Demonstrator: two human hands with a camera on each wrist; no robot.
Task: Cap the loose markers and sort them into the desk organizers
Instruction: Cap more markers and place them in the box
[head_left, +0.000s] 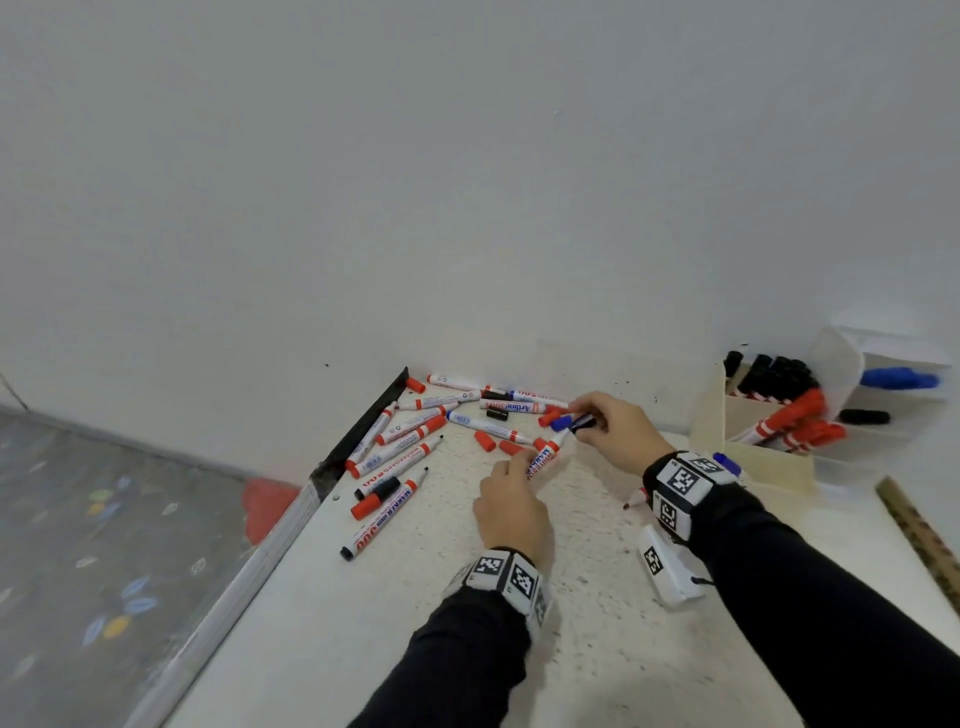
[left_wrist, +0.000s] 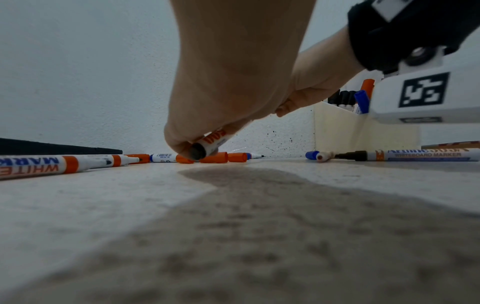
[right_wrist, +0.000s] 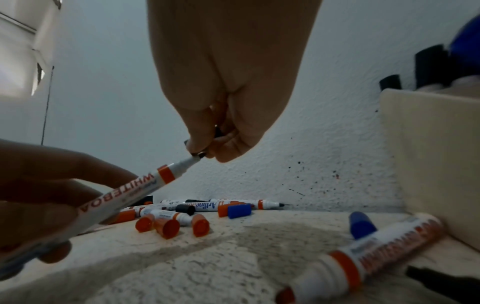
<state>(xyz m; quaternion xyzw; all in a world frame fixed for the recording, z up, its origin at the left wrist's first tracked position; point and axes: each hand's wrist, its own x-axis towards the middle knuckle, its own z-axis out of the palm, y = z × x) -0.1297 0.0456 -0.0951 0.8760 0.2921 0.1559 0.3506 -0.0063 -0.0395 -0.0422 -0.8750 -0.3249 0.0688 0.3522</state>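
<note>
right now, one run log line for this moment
step: capping | left hand: holds whiteboard marker | right hand: pinches black cap at its tip | loose red caps on desk | organizer: part filled

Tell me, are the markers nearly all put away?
Not yet. Some capped markers already stand in the organizer. The left hand holds a whiteboard marker while the right hand brings a black cap to its tip. Many loose markers and orange caps remain.
</note>
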